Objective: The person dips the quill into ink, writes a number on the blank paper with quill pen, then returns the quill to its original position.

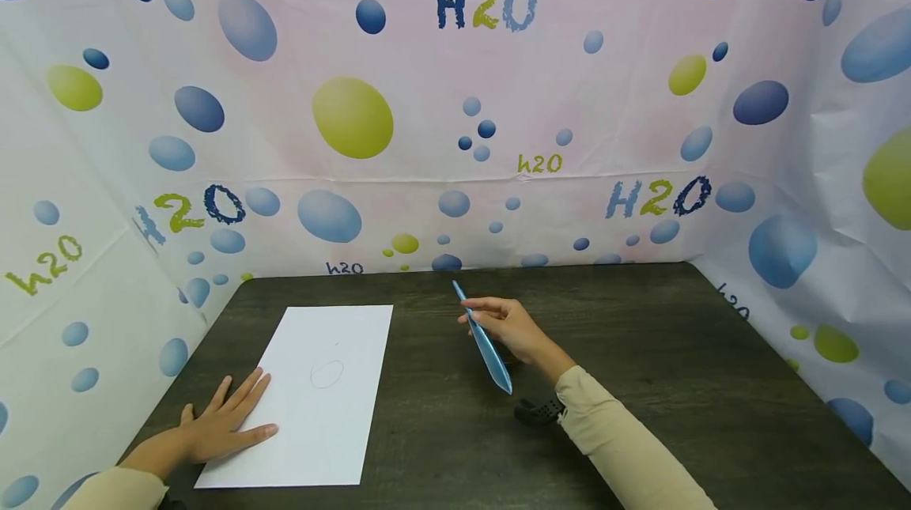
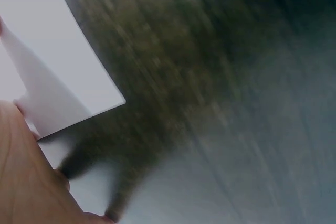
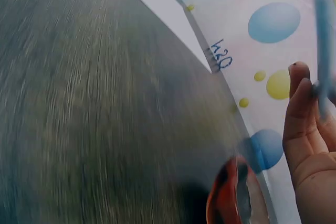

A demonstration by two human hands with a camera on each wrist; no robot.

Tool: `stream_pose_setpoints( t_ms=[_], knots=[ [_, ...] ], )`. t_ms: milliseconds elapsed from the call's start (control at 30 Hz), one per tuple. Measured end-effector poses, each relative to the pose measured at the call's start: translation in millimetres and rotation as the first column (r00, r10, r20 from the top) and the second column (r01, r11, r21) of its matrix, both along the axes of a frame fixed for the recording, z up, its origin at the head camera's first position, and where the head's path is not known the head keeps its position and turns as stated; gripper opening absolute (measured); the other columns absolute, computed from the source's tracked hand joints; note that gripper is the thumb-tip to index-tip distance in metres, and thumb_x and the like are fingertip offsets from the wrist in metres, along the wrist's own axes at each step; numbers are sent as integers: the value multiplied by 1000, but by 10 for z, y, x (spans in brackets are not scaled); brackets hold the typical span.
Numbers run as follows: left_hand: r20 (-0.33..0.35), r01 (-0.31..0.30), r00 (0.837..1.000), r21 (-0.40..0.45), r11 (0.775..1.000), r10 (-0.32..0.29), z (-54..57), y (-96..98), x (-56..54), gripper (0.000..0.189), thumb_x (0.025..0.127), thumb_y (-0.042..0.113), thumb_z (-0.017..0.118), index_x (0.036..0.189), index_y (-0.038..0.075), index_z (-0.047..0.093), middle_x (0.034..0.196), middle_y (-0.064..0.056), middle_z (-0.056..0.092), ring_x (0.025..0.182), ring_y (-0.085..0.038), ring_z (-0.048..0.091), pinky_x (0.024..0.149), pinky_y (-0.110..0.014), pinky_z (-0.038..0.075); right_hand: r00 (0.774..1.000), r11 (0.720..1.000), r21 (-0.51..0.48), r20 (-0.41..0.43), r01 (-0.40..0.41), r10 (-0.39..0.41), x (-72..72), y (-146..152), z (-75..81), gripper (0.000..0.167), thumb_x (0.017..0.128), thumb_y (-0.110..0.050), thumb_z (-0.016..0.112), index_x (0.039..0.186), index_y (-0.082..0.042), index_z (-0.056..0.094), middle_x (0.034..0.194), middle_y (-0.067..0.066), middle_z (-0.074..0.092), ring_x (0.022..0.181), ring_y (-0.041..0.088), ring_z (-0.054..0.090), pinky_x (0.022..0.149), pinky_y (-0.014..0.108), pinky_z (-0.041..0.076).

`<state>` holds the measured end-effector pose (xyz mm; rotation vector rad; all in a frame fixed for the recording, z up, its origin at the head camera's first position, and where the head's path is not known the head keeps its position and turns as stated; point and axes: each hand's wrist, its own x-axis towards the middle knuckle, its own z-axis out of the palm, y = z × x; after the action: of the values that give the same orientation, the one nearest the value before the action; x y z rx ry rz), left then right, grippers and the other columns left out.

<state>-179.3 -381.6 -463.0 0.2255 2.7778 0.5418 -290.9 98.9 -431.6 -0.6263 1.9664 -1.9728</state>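
My left hand (image 1: 224, 427) rests with fingers spread on the left edge of a white sheet of paper (image 1: 349, 431), which bears a faint thin oval (image 1: 326, 374) and a small mark above it. In the left wrist view part of that hand (image 2: 21, 166) shows beside a paper corner (image 2: 100, 93). Above the table, right of the sheet, my right hand (image 1: 501, 324) pinches a slender shiny blue implement (image 1: 493, 360), thin at its upper end and widening like a leaf below. In the right wrist view it appears as a blurred blue strip (image 3: 323, 30) at the fingertips.
A dark wood-grain table (image 1: 640, 383) carries everything. A red and grey rounded object (image 3: 228, 198) shows at the bottom of the right wrist view; the right hand mostly hides that spot in the head view. A printed white backdrop (image 1: 427, 59) rises behind and beside the table.
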Motion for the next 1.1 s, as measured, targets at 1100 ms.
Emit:
stream_pose_setpoints(
  t_ms=[1100],
  knots=[
    [17, 12, 1000, 31, 999, -13, 73, 42, 21, 89, 91, 54, 53, 154, 15, 4, 159, -16, -14, 134, -60, -18, 76, -81, -27, 999, 933, 360, 28, -28, 19, -202, 1075, 31, 40, 93, -17, 63, 124, 8, 57, 107, 7, 67, 99, 16, 62, 93, 43, 50]
  ],
)
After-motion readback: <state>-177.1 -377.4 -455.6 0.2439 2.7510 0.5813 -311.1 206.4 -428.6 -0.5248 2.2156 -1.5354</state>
